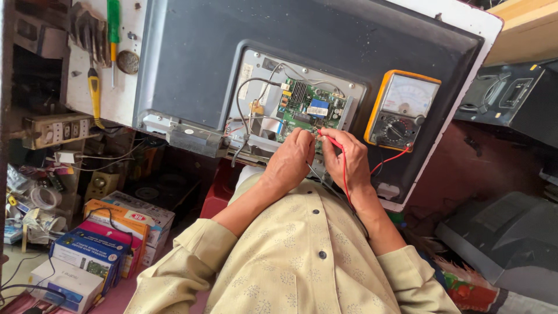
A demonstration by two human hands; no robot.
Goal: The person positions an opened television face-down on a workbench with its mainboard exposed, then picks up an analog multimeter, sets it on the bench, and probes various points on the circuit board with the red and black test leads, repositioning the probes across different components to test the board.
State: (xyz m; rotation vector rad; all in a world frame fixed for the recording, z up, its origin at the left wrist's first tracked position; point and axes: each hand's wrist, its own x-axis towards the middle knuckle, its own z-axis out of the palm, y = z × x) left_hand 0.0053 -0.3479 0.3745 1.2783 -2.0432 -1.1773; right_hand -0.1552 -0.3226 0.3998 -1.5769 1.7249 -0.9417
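Observation:
A flat television lies face down, its dark grey back (192,64) open around a green circuit board (307,109). My right hand (350,160) pinches a red test probe (330,139) with its tip at the board's lower edge; the red lead (345,180) runs down my wrist. My left hand (292,161) is closed beside it at the same edge, and a thin black lead (317,174) comes out from under it; its probe is hidden. An orange-cased analogue multimeter (401,109) rests on the panel just right of my hands.
A yellow-handled screwdriver (94,87) and a green one (113,26) hang on the white board at left, above a switch strip (55,131). Several coloured cardboard boxes (110,232) are stacked lower left. A black casing (511,96) and a grey casing (505,244) stand at right.

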